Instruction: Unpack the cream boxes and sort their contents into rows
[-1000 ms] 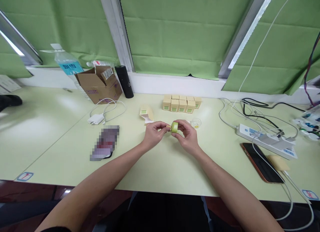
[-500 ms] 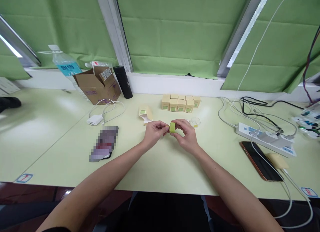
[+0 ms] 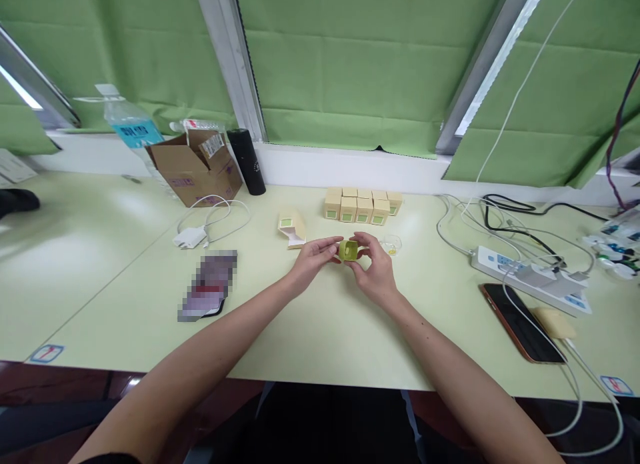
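A small green square hollow piece (image 3: 349,250) is held up between both hands over the table, its open side turned toward me. My right hand (image 3: 375,272) grips it from the right, with thumb below and fingers above and behind. Against its left side are the thumb and fingers of my left hand (image 3: 309,264), closed on that edge. Just beyond the left hand lies a small cream carton (image 3: 296,225) with its flap open and white inside. A clear plastic piece (image 3: 392,245) with a yellow bit lies behind the right hand.
Several small cream boxes (image 3: 356,207) stand in rows at the back. Left are a charger (image 3: 191,237), a blurred phone (image 3: 209,284), a cardboard box (image 3: 200,177) and a black flask (image 3: 247,163). Right are a power strip (image 3: 530,279), cables and a dark phone (image 3: 520,323).
The green piece has turned so that its hollow inside faces me. My left fingers have straightened from a pinch and lie against its side.
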`<state>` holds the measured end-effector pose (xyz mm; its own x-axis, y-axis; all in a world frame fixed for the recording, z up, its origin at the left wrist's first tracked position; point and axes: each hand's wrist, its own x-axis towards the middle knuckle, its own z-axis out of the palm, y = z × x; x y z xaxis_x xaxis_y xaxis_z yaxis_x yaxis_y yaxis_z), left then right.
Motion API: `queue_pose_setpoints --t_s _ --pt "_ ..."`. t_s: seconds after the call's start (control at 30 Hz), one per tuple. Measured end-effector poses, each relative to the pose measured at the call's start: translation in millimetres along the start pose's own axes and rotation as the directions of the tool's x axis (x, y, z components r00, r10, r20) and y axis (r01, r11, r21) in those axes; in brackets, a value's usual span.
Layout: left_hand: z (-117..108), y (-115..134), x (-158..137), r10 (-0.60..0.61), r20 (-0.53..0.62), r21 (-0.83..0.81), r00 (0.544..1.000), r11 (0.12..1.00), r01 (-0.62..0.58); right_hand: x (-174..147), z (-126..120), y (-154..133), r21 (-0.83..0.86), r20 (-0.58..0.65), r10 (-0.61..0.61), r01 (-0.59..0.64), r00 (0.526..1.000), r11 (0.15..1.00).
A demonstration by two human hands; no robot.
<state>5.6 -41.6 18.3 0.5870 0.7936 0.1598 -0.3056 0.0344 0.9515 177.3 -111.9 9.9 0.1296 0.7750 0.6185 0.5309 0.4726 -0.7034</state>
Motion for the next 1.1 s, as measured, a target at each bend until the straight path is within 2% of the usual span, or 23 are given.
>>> queue_pose_setpoints --t_s 0.1,0.17,0.27,0.37,0.53,0.73,0.9,1.0,1.1 --pt "1 2 -1 -0.061 0.166 -0.105 0.984 0.991 0.079 -1 1 0 -0.014 0.020 -0.001 0.002 1.000 1.000" --pt "1 3 -2 -0.074 0.202 -0.139 0.976 0.985 0.103 -1 0 -3 -0.018 0.029 -0.016 0.016 0.999 1.000" --pt "-1 2 -2 -0.078 0.168 -0.165 0.983 0.981 0.106 -1 -2 -8 -0.003 0.011 -0.066 0.066 0.998 0.998" --pt "-4 -1 -2 -0.066 0.115 -0.164 0.991 0.983 0.085 -1 -5 -11 -0.064 -0.040 -0.113 0.110 0.993 0.992" --pt "-1 -7 -3 -0.070 0.039 -0.065 0.997 0.995 0.072 -2 -3 -9 -0.178 -0.107 -0.066 0.046 0.992 0.983" --pt "3 -15 -1 0.042 0.036 0.076 0.998 0.996 -0.044 -4 5 -2 -0.145 -0.084 -0.004 -0.008 0.996 0.989" --pt "8 -9 -3 0.107 0.080 0.157 0.991 0.981 -0.118 -1 4 1 -0.122 -0.106 0.018 -0.030 0.994 0.992" --pt "11 -6 -4 0.126 0.084 0.178 0.988 0.974 -0.139 1 1 -1 -0.153 -0.140 -0.020 -0.002 0.990 0.988" --pt "6 -8 -1 0.138 0.005 0.167 0.990 0.976 -0.137 5 -6 -3 -0.189 -0.176 -0.088 0.054 0.980 0.980"
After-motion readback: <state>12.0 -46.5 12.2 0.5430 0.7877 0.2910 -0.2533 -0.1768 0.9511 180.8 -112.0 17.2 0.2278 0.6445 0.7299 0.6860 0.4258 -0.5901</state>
